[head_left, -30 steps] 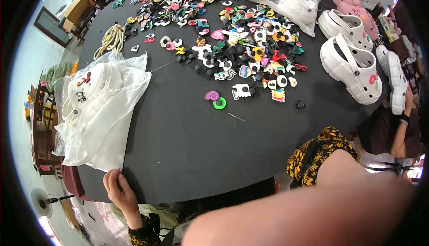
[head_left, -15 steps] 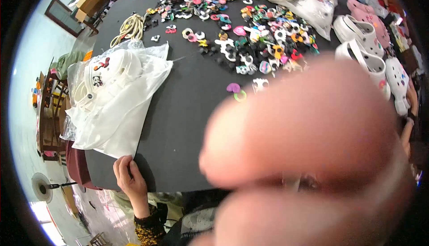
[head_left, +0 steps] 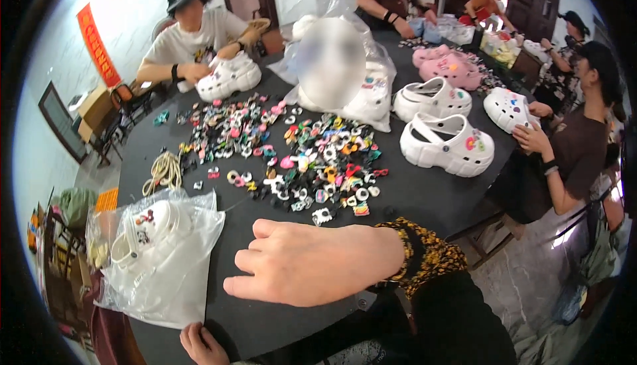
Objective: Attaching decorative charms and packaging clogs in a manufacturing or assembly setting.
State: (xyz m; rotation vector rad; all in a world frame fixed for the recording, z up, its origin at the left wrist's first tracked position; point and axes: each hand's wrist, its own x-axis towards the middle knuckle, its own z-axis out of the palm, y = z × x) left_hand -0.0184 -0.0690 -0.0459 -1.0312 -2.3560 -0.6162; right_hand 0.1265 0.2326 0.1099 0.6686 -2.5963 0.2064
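My right hand [head_left: 305, 259] is held over the black table, its back up and its fingers curled down. The fingertips are hidden, and so is whatever they may hold. My left hand [head_left: 202, 346] rests at the near table edge with thumb and fingers a little apart, by the bottom corner of a clear plastic bag [head_left: 176, 285]. Inside the bag lies a white clog [head_left: 149, 235] with small charms on it. Beyond my right hand spreads a heap of colourful shoe charms [head_left: 332, 159], a white charm [head_left: 322, 216] nearest to it.
A second charm pile [head_left: 232, 126] and a coil of cord [head_left: 164, 171] lie further left. White clogs [head_left: 448, 143], pink clogs [head_left: 448, 66] and a bulky plastic bag [head_left: 378, 103] stand behind. One person [head_left: 199, 43] across and another [head_left: 577, 139] at right handle white clogs.
The view has lifted, so the people around the table show. My right hand, large and blurred close up before, is now lower over the table. My left hand stays at the edge.
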